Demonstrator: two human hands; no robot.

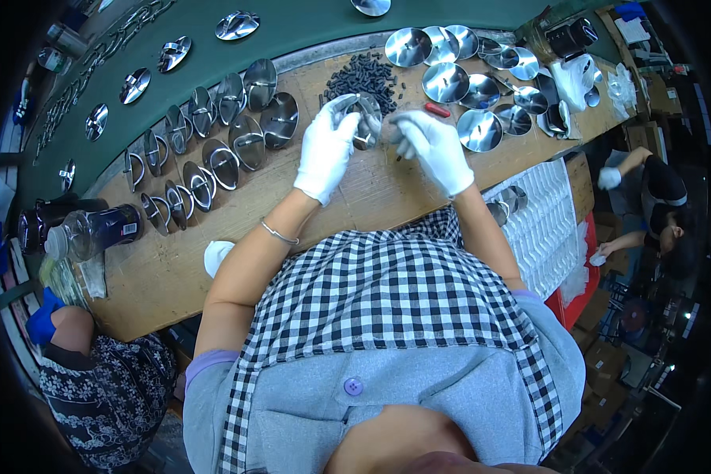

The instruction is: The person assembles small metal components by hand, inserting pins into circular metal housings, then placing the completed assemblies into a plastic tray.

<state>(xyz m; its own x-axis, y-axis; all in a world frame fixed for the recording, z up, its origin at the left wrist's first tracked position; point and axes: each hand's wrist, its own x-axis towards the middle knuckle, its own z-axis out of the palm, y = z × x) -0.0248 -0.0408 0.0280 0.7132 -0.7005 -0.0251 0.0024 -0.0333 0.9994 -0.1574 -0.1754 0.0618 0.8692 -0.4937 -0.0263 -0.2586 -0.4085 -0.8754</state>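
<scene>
My left hand (pixel 329 150), in a white glove, grips a small shiny metal lid (pixel 369 118) by its edge, tilted above the wooden bench. To its right, my white-gloved right hand (pixel 434 150) is closed with the fingertips bent together. What those fingers pinch, if anything, is too small to make out. Just beyond the right hand shows a red tool handle (pixel 438 110). A heap of small black plugs (pixel 363 79) lies past the lid in my left hand.
Lids with arched strap handles (pixel 249 142) stand in rows at the left; flat shiny discs (pixel 479 130) lie at the right. Clear jars (pixel 95 231) sit at the left end. A white ribbed tray (pixel 537 221) adjoins the bench. Another person (pixel 663 189) works at far right.
</scene>
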